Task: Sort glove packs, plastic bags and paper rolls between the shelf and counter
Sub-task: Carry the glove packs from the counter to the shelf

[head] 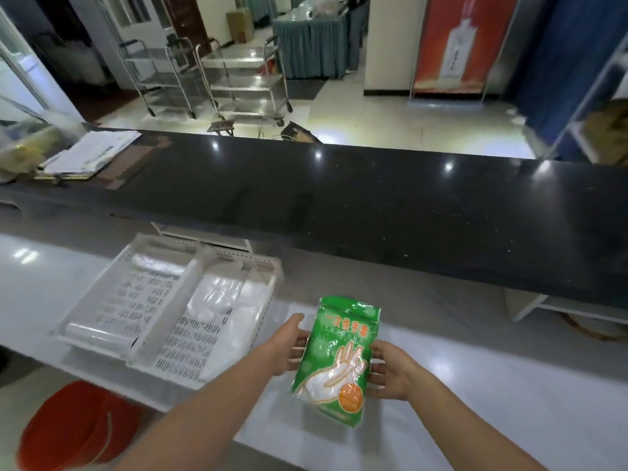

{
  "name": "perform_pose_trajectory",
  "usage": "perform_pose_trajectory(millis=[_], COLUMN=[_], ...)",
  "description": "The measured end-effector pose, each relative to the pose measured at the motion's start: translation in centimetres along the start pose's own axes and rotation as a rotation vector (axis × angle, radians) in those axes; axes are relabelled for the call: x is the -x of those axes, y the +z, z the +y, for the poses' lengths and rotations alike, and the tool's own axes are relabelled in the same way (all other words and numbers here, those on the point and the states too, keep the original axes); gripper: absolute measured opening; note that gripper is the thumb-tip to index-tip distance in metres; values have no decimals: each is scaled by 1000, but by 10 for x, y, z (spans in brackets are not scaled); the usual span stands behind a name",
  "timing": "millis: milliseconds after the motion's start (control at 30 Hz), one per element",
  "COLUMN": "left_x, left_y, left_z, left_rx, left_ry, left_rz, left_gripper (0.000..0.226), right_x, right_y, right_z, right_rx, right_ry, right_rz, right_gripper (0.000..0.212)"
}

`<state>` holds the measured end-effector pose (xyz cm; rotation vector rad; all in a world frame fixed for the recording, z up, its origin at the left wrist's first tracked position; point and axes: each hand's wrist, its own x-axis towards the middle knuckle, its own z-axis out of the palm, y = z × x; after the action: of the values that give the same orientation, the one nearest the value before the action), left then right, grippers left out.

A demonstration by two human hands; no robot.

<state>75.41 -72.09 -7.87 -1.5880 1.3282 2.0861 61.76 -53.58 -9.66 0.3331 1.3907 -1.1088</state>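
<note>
1. Presently: one glove pack (334, 360) is in hand, a green printed packet held face up just above the white counter (475, 385), not resting on it as far as I can tell. It sits right of the white tray (268, 294) and clear of it.
2. Step, as I judge it: carrying a single glove pack to its place. The sorting looks part done, since the tray already holds stock.
3. Tray contents: clear plastic bags (221, 297) lie flat in the right compartment. A pale roll (98, 334) lies at the front of the left compartment; paper or film, I cannot tell.
4. Left hand (289, 345): forearm reaches in from lower left, thumb stretched up along the pack's left edge, fingers tucked beneath it, holding that side.
5. Right hand (390, 372): comes in from lower right, thumb on the pack's right edge, fingers curled under, gripping that side. Two-handed hold, pack roughly level and slightly tilted left.
6. Next move, my guess: pick the spot, tray or bare counter, then lower the pack flat and let go with both hands together. The slick wrapper may slide if one side is freed first.
7. Nearby: the black countertop (373, 205) runs across beyond, and a red bucket (74, 426) stands on the floor at lower left.
</note>
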Motion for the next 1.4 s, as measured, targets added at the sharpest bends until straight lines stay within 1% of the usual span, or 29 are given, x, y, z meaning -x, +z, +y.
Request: perform_pose_trajectory(millis=[167,300,367,467,600,667,733,800,933,967,1033,1067,1133,1267,1400], left_x=[-15,-30,-32,-32,-30,-32,-39,-43,-63,-59,-39,-35,-37,-42,-40], left_y=[-30,-46,-50,-50,-45,-47,-49,-48,-49,-45,-34,-30,-22,0,33], left_z=[10,8,7,5,12,15,14,16,20,23,32,34,34,24,13], left_rx=[-42,-93,-100,-135,-124,-125,-157,-198,-297,-311,-334,-325,-304,-275,-328], left_ry=[-21,-14,-16,32,82,103,127,127,214,228,255,259,236,203,151], left_rz=[-10,0,33,44,-56,-23,32,46,148,158,173,168,92,-47,-146], left_gripper=[63,65,65,58,43,43,47,52,58,53,33,28,22,32,29], right_x=[-13,-20,-23,-27,-31,-35,-37,-40,-40,-37,-32,-29,-25,-16,0], right_y=[40,56,61,69,75,75,72,66,53,51,46,44,39,20,-14], right_z=[-2,-6,-8,-9,-8,-9,-10,-11,-15,-17,-17,-16,-13,3,27], right_rx=[-62,-65,-44,-23,6,25,28,27,13,-2,-33,-52,-109,-250,-356], right_ry=[45,54,42,21,18,17,20,15,-26,-35,-45,-49,-65,-91,-120], right_rz=[69,76,80,70,60,57,68,87,125,129,135,136,135,143,183], right_gripper=[23,23,22,21,19,21,26,30,29,28,27,28,29,25,28])
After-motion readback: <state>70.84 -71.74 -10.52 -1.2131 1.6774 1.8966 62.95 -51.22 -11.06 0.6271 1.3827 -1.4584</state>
